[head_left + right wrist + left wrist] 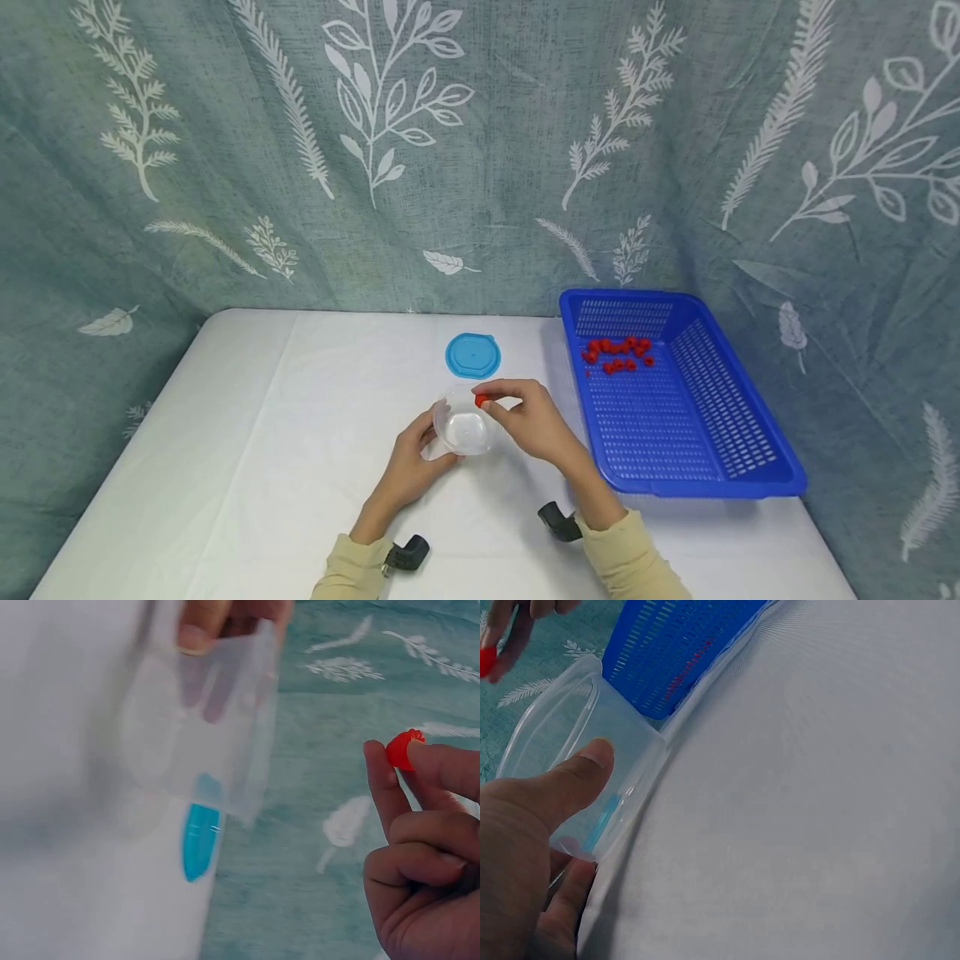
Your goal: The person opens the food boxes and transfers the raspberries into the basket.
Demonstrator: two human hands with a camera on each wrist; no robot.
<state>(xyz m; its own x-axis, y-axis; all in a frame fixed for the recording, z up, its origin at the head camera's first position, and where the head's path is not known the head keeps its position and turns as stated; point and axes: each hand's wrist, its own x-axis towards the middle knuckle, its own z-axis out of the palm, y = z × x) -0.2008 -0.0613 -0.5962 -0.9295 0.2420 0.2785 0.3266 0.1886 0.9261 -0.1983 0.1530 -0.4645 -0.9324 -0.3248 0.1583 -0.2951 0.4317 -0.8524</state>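
Observation:
My left hand (420, 462) grips a clear plastic tub (463, 432) by its side, thumb on the near side and fingers round the far side. In the left wrist view the thumb presses the wall of this tub (634, 754), which is tilted. My right hand (531, 423) pinches a small red piece (481, 401) at the tub's right rim in the head view. That red piece (403, 748) has a ridged top and sits between thumb and fingertips. Nothing shows inside the tub.
A round blue lid (472, 356) lies on the white-covered table (225, 467) beyond the tub. To the right stands a blue slotted basket (660, 442) with several red pieces (617, 350) toward its far left. A patterned green curtain (480, 167) hangs behind.

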